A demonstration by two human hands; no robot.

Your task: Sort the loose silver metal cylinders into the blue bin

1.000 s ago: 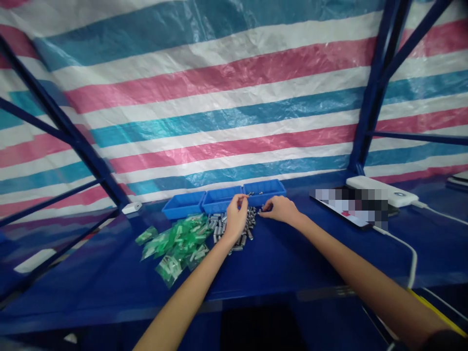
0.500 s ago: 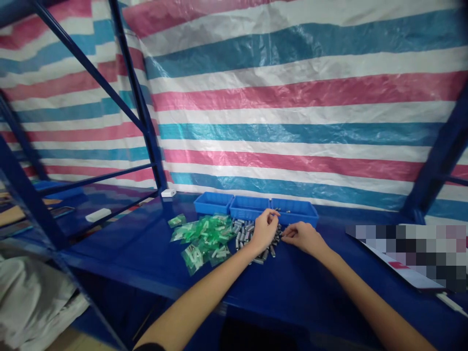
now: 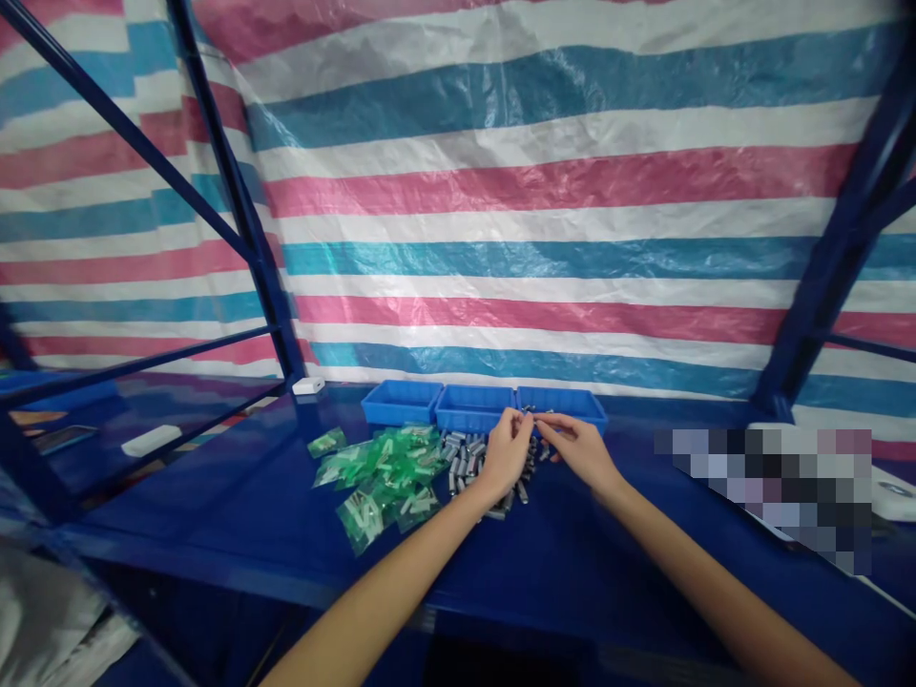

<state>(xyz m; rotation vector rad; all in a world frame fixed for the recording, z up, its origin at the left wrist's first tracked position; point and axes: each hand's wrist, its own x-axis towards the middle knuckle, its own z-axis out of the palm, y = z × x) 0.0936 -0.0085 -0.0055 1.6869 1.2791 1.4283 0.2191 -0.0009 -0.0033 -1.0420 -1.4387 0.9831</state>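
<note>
Two bare forearms reach in over the blue table (image 3: 286,520) toward a heap of small metal pieces (image 3: 464,460). The left hand (image 3: 507,454) hangs over the heap's right half, thumb and fingertips pressed together. The right hand (image 3: 588,452) is just beyond the heap's right edge, thumb and forefinger drawn together at the tips, close by the left fingertips; from here I can't tell what either pinches. Green-tinted plastic packets (image 3: 390,463) lie just left of the heap. Behind it stand three blue bins (image 3: 473,418) in a row, and farther back hangs a striped plastic sheet (image 3: 530,219).
</note>
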